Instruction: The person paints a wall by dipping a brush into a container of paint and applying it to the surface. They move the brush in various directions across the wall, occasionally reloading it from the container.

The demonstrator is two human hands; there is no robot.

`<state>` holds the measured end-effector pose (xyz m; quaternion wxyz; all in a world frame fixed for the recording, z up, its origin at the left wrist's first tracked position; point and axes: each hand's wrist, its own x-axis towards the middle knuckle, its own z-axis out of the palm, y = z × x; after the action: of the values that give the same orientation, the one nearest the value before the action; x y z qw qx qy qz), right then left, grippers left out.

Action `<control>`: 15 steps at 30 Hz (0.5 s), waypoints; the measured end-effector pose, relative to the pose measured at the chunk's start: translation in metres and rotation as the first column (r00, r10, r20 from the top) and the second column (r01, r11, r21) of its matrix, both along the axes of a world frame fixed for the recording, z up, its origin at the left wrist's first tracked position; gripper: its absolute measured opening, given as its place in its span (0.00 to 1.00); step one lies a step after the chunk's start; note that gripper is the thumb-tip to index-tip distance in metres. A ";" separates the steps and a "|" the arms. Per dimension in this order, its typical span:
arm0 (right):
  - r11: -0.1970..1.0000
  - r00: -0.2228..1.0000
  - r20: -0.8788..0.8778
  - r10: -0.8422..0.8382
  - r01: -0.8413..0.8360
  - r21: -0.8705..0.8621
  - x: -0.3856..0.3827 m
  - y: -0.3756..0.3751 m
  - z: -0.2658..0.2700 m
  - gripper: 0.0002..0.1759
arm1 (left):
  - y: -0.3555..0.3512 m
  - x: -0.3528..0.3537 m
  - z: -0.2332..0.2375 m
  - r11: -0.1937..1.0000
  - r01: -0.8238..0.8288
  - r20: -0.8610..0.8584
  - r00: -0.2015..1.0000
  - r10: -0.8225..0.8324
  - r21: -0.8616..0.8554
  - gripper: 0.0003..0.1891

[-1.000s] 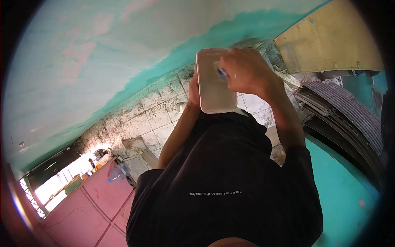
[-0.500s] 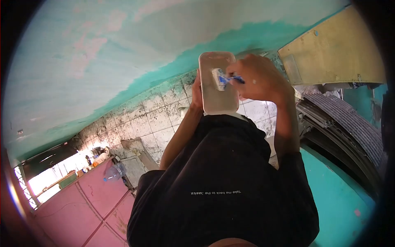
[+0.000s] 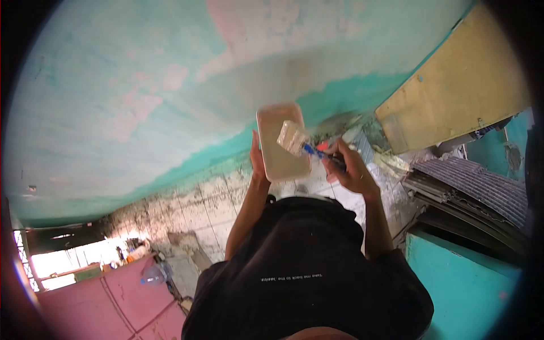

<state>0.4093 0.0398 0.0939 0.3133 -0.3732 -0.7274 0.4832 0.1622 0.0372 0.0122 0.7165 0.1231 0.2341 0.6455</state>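
Observation:
My left hand (image 3: 258, 158) grips the left side of a pale rectangular plastic tub (image 3: 266, 144), its fingers partly hidden behind it. Whitish paint coats the tub's inside. Wrapped round the blue handle of a paintbrush (image 3: 293, 139) is my right hand (image 3: 350, 169). The brush's wide bristles are covered in whitish paint and hang over the tub's right half. Beyond the tub stands a wall (image 3: 187, 102) with patchy turquoise, whitish and pink paint.
Dirty white tiles (image 3: 195, 209) run along the wall's lower part. Stacked corrugated sheets (image 3: 470, 187) and a yellowish panel (image 3: 453, 85) are at right, above a turquoise surface (image 3: 459, 283). A plastic bottle (image 3: 153, 275) lies by a pink surface (image 3: 90, 306) at lower left.
The brush has come up from inside the tub, its painted bristles now tilted toward the wall. My right hand and the tub sit lower in view; more wall shows.

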 end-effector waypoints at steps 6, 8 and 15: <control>0.998 0.996 -0.064 -0.062 0.064 0.026 -0.021 -0.007 -0.005 0.09 | 0.006 -0.004 -0.021 0.994 0.019 0.114 0.993 -0.032 0.108 0.38; 0.995 0.998 -0.053 -0.043 0.047 0.090 -0.035 -0.001 0.003 0.12 | 0.012 -0.010 -0.025 0.986 0.016 0.093 0.995 -0.031 0.165 0.39; 0.988 0.975 -0.198 -0.099 0.073 -0.134 -0.087 0.006 -0.002 0.14 | 0.008 -0.042 0.015 0.951 -0.138 -0.037 0.987 0.154 0.277 0.38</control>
<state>0.3221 0.0462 0.0914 0.3825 -0.3720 -0.6426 0.5499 0.1202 0.0449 0.0268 0.6359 0.2223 0.1719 0.7188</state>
